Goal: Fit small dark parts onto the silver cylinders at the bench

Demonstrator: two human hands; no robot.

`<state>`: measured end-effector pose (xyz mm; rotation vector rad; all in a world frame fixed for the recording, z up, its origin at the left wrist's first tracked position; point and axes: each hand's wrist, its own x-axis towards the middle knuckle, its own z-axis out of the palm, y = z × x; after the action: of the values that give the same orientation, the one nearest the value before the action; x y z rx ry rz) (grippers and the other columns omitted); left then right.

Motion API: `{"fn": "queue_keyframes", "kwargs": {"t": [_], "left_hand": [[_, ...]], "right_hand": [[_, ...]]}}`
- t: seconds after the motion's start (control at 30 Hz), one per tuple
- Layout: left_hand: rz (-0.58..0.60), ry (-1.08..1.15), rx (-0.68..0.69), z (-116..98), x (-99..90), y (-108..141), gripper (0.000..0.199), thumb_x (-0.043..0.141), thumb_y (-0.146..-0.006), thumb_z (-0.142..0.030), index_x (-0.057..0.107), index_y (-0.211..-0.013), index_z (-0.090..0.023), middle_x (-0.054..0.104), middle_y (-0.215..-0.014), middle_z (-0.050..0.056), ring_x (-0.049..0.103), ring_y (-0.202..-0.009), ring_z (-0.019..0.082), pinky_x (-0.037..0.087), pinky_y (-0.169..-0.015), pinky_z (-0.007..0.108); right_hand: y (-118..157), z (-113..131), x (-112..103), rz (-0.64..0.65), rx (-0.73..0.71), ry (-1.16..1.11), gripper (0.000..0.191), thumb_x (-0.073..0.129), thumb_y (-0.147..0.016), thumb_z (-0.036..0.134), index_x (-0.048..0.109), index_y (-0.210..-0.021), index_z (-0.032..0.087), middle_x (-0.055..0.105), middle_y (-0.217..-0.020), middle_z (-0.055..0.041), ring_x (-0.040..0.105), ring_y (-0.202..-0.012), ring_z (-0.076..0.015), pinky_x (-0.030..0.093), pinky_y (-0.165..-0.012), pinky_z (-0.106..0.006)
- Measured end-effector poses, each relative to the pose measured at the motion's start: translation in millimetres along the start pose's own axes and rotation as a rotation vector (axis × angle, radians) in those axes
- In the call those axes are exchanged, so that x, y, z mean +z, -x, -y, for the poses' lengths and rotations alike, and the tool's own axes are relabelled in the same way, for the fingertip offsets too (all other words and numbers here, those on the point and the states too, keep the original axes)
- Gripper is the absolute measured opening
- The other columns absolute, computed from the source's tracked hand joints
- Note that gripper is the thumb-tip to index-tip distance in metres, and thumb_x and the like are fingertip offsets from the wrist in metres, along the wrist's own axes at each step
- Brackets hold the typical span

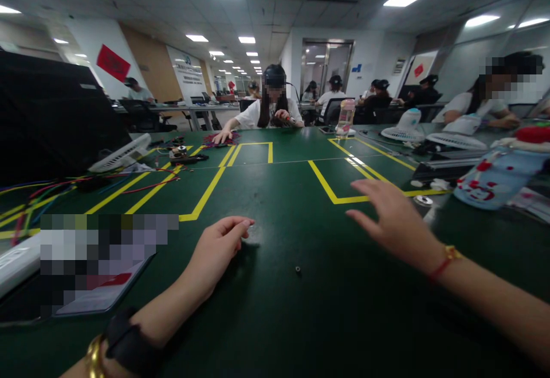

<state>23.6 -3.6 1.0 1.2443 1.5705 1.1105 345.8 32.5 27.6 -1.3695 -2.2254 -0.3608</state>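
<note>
My left hand [223, 244] is over the green table [275, 321], left of the middle, with its thumb and fingers pinched together. Whatever sits between those fingertips, if anything, I cannot make out. My right hand [393, 223] is open, fingers stretched forward and thumb apart, with nothing in it. Just beyond its wrist stands a small round-topped thing [423, 201], partly hidden. Between my two forearms, a small dark metal piece with a hole [298, 270], like a nut or spacer, lies on the tabletop, touched by neither hand.
Yellow tape lines [210, 192] mark the table. Loose coloured wires [47, 195], a white power strip [21, 260] and a phone-like slab [107, 289] lie left. At right stand a blue bottle [498, 174] and white fans [404, 126]. A co-worker [270, 103] sits opposite.
</note>
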Motion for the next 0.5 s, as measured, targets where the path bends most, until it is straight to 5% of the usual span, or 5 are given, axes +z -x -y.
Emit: {"fn": "queue_keyframes", "kwargs": {"t": [0.1,0.2,0.33,0.5], "left_hand": [[0.01,-0.007,0.015,1,-0.6,1,0.034,0.057,-0.077,-0.046,0.065,-0.096,-0.018,0.051,-0.07,-0.002,0.04,-0.054,0.009,0.029,-0.046,0.019],[0.013,-0.005,0.032,3,-1.2,1,0.035,0.057,-0.077,-0.046,0.065,-0.096,-0.018,0.051,-0.07,-0.003,0.04,-0.054,0.009,0.029,-0.046,0.019],[0.024,0.005,0.027,5,-1.5,0,0.033,0.056,-0.077,-0.045,0.065,-0.095,-0.019,0.05,-0.068,-0.003,0.039,-0.053,0.009,0.028,-0.045,0.019],[0.003,0.016,0.027,4,-0.9,-1,0.034,0.059,-0.075,-0.047,0.067,-0.093,-0.019,0.051,-0.067,-0.002,0.04,-0.053,0.009,0.029,-0.045,0.019]], "right_hand": [[15,71,12,0.196,-0.387,-0.266,0.042,0.047,-0.087,0.023,0.048,-0.128,0.023,0.052,-0.126,-0.0055,0.044,-0.116,-0.0181,0.038,-0.097,-0.037],[25,95,19,0.349,-0.481,-0.396,0.029,0.041,-0.088,0.013,0.062,-0.106,0.023,0.062,-0.106,-0.0023,0.052,-0.099,-0.0133,0.043,-0.088,-0.03],[15,61,10,0.245,-0.3,-0.355,0.028,0.041,-0.085,0.009,0.063,-0.1,0.018,0.063,-0.098,-0.0056,0.055,-0.091,-0.0142,0.045,-0.084,-0.031],[-11,-24,-21,0.04,0.175,0.112,0.03,0.042,-0.086,0.027,0.06,-0.107,0.017,0.064,-0.101,-0.0102,0.059,-0.091,-0.0226,0.045,-0.081,-0.039]]}}
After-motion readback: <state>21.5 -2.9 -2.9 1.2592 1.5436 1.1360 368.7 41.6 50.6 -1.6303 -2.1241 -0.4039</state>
